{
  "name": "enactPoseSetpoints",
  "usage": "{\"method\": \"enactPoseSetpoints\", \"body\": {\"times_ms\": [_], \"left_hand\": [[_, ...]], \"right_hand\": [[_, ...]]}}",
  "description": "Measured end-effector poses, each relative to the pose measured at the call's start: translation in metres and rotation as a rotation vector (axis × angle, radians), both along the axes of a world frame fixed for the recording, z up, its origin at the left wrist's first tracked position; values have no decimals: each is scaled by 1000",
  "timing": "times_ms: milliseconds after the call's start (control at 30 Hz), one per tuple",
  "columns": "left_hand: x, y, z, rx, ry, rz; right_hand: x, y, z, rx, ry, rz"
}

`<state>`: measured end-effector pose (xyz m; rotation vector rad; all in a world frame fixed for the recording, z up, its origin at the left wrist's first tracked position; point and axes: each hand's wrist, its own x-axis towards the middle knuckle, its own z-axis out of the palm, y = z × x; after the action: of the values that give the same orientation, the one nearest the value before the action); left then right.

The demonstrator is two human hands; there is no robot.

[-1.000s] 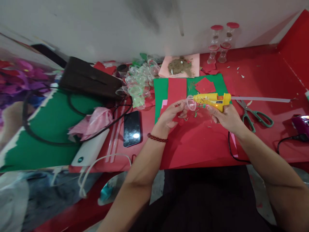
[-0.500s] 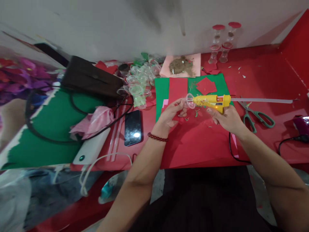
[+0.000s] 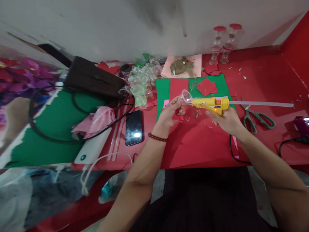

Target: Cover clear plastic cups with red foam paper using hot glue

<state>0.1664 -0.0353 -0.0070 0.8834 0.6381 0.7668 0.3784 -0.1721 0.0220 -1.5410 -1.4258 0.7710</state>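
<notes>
Two hands [image 3: 172, 112] [image 3: 228, 120] bring a clear cup [image 3: 186, 95] and a glue gun [image 3: 210, 104] nose to side

Fingers of the left hand pinch the cup low on its near side; the right hand is wrapped round the gun's yellow grip, though whether it presses the trigger I cannot tell. The cup lies just left of the right hand, off the gun's tip, its mouth tilted. The gun's long axis runs sideways, roughly along the worktop [image 3: 262, 75]'s front edge, nozzle toward the left hand; whether it touches the plastic is too small to tell. A long glue stick [image 3: 263, 103] juts out to the right, above the scissors [image 3: 257, 117].

Below, a red sheet [image 3: 195, 145] reaches the front edge. Leftward, a phone [image 3: 133, 128] and heaped cups [image 3: 140, 83] crowd the left arm; past the scissors, toward the wall, the surface opens out, with only small scraps.
</notes>
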Motion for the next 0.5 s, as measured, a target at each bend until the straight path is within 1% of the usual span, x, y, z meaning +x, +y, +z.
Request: {"method": "enactPoseSetpoints", "body": {"times_ms": [167, 333, 500], "left_hand": [[2, 0, 3, 25, -15, 15], [2, 0, 0, 36, -47, -12], [2, 0, 0, 17, -48, 9]], "right_hand": [[1, 0, 0, -4, 24, -6], [-2, 0, -1, 10, 86, -11], [-3, 1, -1, 7, 77, 22]]}}
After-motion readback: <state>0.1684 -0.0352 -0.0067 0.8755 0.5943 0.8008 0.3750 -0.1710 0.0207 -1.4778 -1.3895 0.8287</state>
